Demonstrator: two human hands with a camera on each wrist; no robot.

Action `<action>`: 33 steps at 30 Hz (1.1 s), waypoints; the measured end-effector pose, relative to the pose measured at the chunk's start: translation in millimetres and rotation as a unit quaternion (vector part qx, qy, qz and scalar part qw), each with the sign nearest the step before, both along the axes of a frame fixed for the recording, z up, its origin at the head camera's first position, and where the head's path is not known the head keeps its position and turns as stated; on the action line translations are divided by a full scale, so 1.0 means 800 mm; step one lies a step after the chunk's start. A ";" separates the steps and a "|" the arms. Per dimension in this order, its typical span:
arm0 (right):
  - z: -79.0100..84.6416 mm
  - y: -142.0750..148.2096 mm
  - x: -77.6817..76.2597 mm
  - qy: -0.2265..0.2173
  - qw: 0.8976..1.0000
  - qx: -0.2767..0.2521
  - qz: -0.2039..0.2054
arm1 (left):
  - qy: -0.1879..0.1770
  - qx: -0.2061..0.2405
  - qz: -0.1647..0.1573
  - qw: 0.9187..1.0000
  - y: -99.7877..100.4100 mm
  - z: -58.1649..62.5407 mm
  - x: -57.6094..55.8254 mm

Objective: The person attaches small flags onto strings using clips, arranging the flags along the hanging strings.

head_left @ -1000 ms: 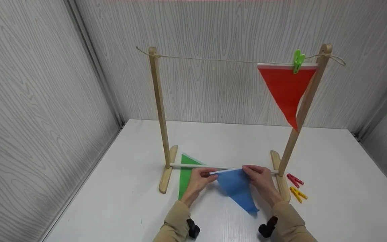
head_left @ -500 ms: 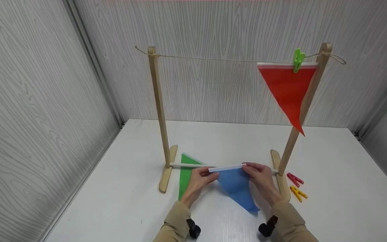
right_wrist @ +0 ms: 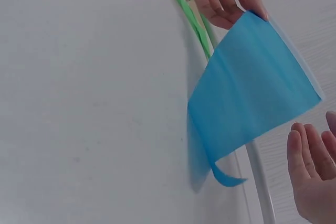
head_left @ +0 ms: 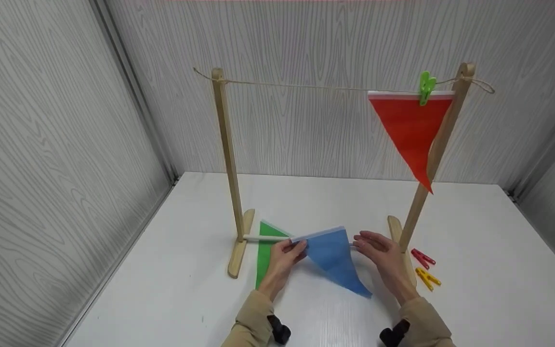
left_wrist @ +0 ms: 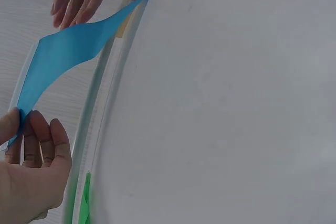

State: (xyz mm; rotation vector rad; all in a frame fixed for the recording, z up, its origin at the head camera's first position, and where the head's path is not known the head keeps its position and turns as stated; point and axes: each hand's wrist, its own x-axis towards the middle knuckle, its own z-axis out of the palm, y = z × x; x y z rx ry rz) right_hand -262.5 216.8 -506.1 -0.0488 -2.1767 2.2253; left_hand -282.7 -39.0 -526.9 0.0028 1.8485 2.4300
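In the head view, the wooden stand point(head_left: 228, 159) carries a string point(head_left: 306, 86), on which a green clothespin point(head_left: 424, 92) clips a red pennant point(head_left: 406, 127) at the stand's right side. The blue pennant point(head_left: 331, 253) is held at the front of the stand, between its sides; the left hand point(head_left: 281, 265) pinches the left end of its white hem point(head_left: 320, 233), and the right hand point(head_left: 387, 255) is near the opposite corner. A green pennant point(head_left: 263, 258) lies at the stand's lower left; a red clothespin point(head_left: 419, 254) and a yellow clothespin point(head_left: 421, 273) lie just right of the stand. In the left wrist view, thumb and fingers grip the hem end. In the right wrist view, the right hand is empty, fingers extended, apart from the fabric. The step in hand appears to be orienting the blue pennant by its hem; the next move probably calls for a firm left pinch and the free hand regripping the loose corner or taking a clothespin beside the stand.
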 end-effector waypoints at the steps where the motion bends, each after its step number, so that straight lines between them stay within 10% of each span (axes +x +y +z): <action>1: -0.001 0.005 0.003 0.001 1.000 0.003 -0.010 | -0.002 0.004 0.002 1.000 0.000 -0.001 0.000; 20: 0.001 0.108 0.040 0.011 0.988 0.002 -0.157 | -0.061 0.055 -0.003 0.997 -0.009 -0.010 -0.004; 33: -0.015 0.160 0.053 -0.093 0.966 0.116 -0.211 | -0.050 0.049 -0.008 0.997 -0.010 -0.018 -0.003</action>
